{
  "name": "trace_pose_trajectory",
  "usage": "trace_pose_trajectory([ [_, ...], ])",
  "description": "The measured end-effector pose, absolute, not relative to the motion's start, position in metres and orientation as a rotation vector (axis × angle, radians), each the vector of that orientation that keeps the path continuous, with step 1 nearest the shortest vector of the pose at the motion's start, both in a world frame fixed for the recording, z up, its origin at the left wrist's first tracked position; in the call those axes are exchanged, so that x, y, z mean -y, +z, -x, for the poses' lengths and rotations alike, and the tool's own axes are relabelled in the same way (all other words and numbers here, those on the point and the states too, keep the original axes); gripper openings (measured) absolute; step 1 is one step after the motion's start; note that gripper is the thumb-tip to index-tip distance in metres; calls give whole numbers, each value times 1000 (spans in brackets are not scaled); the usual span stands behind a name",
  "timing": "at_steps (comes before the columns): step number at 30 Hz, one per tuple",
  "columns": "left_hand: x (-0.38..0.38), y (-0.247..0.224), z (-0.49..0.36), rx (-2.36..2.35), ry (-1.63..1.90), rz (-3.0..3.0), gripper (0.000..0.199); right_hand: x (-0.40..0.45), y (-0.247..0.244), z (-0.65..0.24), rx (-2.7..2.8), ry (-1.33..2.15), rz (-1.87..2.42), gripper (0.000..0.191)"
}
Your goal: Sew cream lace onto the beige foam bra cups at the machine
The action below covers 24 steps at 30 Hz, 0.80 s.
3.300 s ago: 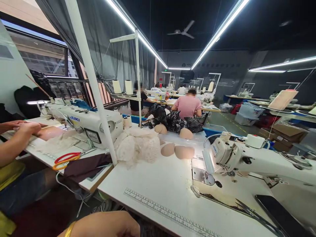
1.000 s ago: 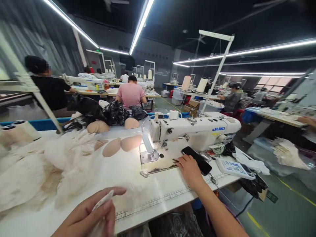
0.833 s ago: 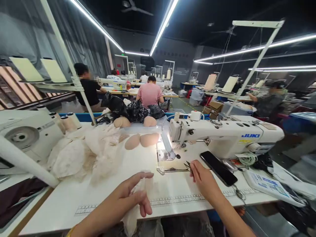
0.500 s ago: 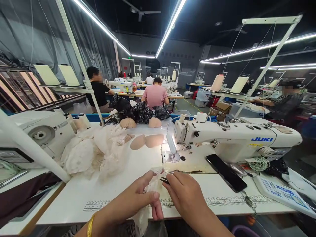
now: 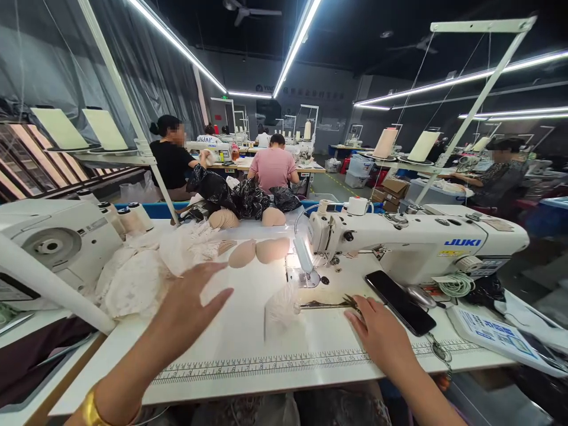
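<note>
My left hand (image 5: pixel 189 316) is open with spread fingers, above the table beside the pile of cream lace pieces (image 5: pixel 133 278); nothing is in it. My right hand (image 5: pixel 384 334) rests near the machine bed's front edge, closed round small dark thread snips (image 5: pixel 352 303) whose points face away from me. A single white lace piece (image 5: pixel 284 305) lies between the hands, just in front of the sewing machine's needle area, touched by neither. Two beige cup pads (image 5: pixel 271 251) lie flat beyond it, left of the lit needle.
The sewing machine (image 5: pixel 417 236) stands at the right. A black phone (image 5: pixel 402 303) and a white box (image 5: pixel 497 337) lie right of my right hand. A printed ruler (image 5: pixel 257 368) runs along the table's front. A thread stand pole (image 5: pixel 57 272) crosses the left. Co-workers sit ahead.
My hands have parted: the left let go of the lace piece and moved left toward the pile, the right moved right with the snips. The lace piece now lies on the table.
</note>
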<state>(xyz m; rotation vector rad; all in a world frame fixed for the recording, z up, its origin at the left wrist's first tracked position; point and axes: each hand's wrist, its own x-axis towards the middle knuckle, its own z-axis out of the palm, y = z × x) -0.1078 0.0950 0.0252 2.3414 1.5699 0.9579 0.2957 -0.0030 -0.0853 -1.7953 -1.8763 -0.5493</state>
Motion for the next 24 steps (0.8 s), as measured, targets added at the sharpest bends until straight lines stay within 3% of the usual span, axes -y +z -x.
trace_pose_trajectory([
  [2,-87,3,79,-1341,806,-2337,53,3,-85,-294,1838,-589,1756,43],
  [5,-77,-24,34,-1231,628,-2426,51,4,-75,-269,1834,-349,1551,29],
  [9,-78,-29,11,-1264,489,-2457,20,3,-58,-229,1869,2,1293,19],
  [18,-68,-2,38,-1029,754,-2078,25,-20,-24,-191,1925,141,1057,36],
  [24,-68,1,45,-1106,648,-1730,33,-13,-37,-190,1957,85,1005,24],
])
